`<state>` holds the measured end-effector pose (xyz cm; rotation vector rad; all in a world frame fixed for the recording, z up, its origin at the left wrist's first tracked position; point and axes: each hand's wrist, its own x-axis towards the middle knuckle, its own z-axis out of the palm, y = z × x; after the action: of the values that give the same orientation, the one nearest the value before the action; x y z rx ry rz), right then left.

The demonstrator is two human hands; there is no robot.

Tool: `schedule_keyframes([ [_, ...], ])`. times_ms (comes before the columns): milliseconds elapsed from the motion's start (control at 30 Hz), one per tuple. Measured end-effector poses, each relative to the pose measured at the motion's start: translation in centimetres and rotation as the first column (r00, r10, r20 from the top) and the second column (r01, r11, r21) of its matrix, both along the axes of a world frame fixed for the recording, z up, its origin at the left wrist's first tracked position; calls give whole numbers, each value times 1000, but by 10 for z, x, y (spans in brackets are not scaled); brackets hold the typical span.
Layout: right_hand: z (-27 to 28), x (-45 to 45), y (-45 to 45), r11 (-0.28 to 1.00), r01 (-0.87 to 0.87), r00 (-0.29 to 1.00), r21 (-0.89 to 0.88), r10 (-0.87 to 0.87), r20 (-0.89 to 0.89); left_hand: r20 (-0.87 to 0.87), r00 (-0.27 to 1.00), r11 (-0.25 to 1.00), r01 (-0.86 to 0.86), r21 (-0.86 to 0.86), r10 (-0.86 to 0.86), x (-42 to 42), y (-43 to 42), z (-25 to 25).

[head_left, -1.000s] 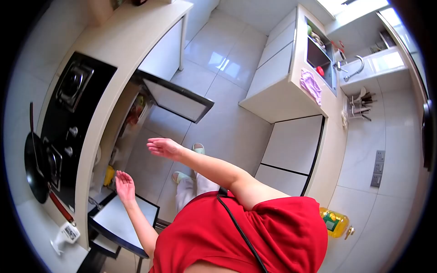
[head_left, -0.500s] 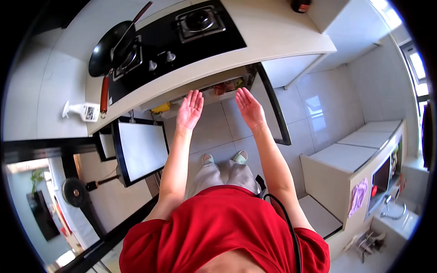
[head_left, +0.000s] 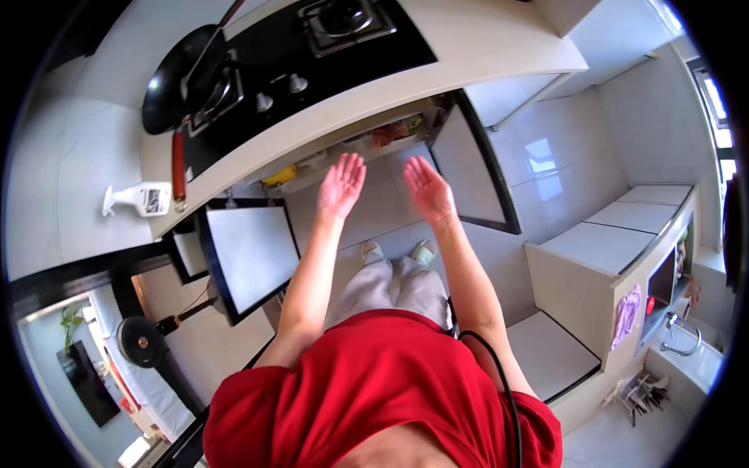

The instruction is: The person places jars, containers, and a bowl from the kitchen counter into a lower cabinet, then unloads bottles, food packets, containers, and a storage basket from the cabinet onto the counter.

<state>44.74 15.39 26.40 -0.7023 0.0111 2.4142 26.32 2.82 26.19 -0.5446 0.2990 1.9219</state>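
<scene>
Both of my hands are held out in front of my body, palms up and apart from each other. My left hand [head_left: 342,186] is open, its fingers stretched out, and nothing lies on it. My right hand [head_left: 428,189] is likewise open and bare. Beyond them, under the counter, an open cabinet [head_left: 312,173] shows a yellow item [head_left: 280,175] and some red and green packages [head_left: 396,132]. The open right cabinet door [head_left: 476,168] stands beside my right hand. On the left, another open door [head_left: 251,253] is nearest my left arm.
A wok [head_left: 168,86] with a red handle sits on the black gas stove [head_left: 265,54]. A white spray bottle [head_left: 142,200] is at the counter's left end. Low white cabinets [head_left: 601,242], a purple cloth [head_left: 626,316] and a sink faucet [head_left: 681,337] are at right.
The view has shifted and turned slightly. My hands have come a little closer together, the left one moving to the right; both stay open with palms up.
</scene>
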Motion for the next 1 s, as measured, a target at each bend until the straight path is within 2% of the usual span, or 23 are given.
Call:
schedule_keyframes([
  [67, 10, 0, -8, 999, 34, 998, 42, -31, -56, -21, 998, 998, 56, 2, -56, -3, 5, 8],
  [100, 14, -2, -13, 997, 47, 994, 54, -42, -97, -32, 996, 994, 90, 67, -88, -4, 1, 3],
  [200, 25, -4, -28, 994, 71, 995, 89, -64, -72, -66, 989, 989, 135, 57, -132, 1, -1, 14],
  [500, 32, -12, -70, 995, -3, 995, 104, 13, -96, -102, 987, 981, 139, 133, -126, 12, -50, 29],
  [633, 33, -24, -87, 987, -115, 985, 109, 127, -115, -117, 993, 994, 15, 105, -3, 7, -92, 39],
  [700, 28, -28, -96, 984, -167, 962, 67, 178, -208, -130, 990, 996, -54, 71, 63, 10, -113, 46],
  [767, 26, -29, -108, 972, -225, 931, 71, 236, -277, -82, 991, 979, -88, 185, 105, 11, -137, 44],
  [800, 28, -27, -115, 965, -247, 919, 85, 261, -295, -88, 988, 980, -113, 161, 128, 15, -146, 44],
  [900, 31, -10, -130, 961, -266, 916, 69, 275, -291, -137, 978, 978, -132, 160, 155, 29, -166, 43],
  [967, 34, 1, -141, 948, -302, 937, 98, 315, -153, -188, 969, 976, -126, 177, 159, 35, -184, 44],
  [1000, 33, 7, -146, 950, -299, 939, 90, 310, -147, -180, 967, 979, -156, 131, 178, 39, -191, 47],
])
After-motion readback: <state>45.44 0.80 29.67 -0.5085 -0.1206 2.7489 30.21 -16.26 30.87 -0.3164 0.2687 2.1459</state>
